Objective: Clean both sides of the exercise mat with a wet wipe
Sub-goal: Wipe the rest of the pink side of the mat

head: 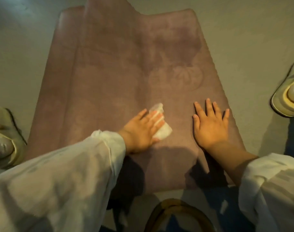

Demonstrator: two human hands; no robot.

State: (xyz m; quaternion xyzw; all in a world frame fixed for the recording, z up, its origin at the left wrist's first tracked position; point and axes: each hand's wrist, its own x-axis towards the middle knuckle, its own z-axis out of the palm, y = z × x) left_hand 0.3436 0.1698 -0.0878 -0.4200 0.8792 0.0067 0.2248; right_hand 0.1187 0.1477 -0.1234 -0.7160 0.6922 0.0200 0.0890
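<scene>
- The left hand [143, 128] lies flat with its fingers straight, pressing the wet wipe [163, 131] onto the near end of the exercise mat [119, 67]. No finger curls round the wipe.
- Beside it and clear of the wipe, the right hand [211, 126] rests flat with its fingers spread. It holds nothing and probably steadies the mat.
- The mat's long axis runs straight away from both hands, so the next stroke likely goes forward, led by the left hand.
- Darker patches, perhaps damp, show farther up the mat.

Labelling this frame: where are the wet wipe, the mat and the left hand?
wet wipe [163, 131], head view, exposed near corner.
mat [112, 77], head view, bare centre.
left hand [141, 129], head view, its back.
</scene>
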